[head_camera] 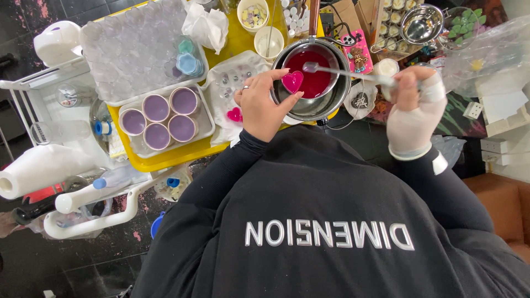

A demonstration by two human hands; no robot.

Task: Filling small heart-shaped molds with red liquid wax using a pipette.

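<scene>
Cluttered yellow desk: the left hand pinches a pink heart mould over the near rim of the steel pot, while the gloved right hand grips a spoon whose long handle runs rightward from the pot's red liquid.

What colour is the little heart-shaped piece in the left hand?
Bright pink: the heart-shaped piece in the left hand, seen in the head view.
</scene>
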